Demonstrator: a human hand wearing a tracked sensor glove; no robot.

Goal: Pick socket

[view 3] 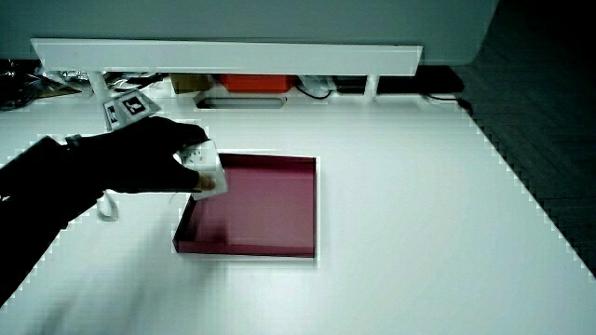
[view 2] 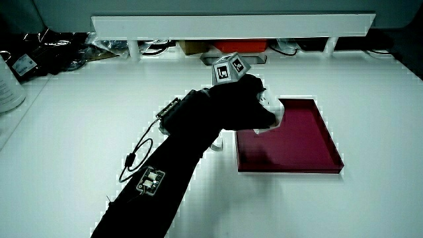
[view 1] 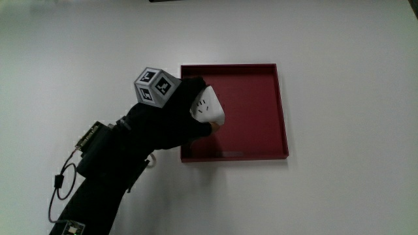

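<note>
Socket (view 1: 209,108), a small white plastic block with slots on one face, sits inside the curled fingers (view 1: 196,127) of the hand (view 1: 171,114), over the edge of the red tray (view 1: 282,111) that lies nearest the forearm. In both side views it appears lifted clear of the tray floor rather than resting on it, though the glove hides its underside. The patterned cube (view 1: 155,85) rides on the back of the glove, and a thin cable (view 1: 60,179) trails along the forearm above the white bench (view 1: 353,189).

The fingers are closed around the socket's body, with only its slotted face and one rounded corner showing (view 3: 207,166). Judged by its look, it should be light, rigid and smooth-skinned, so it will not deform but could slide in a loose hold. The flat sides seem the best place to press, leaving the slotted face free.

The tray shows nothing else in it, and a low white partition (view 2: 231,25) stands along the bench edge farthest from the person.
</note>
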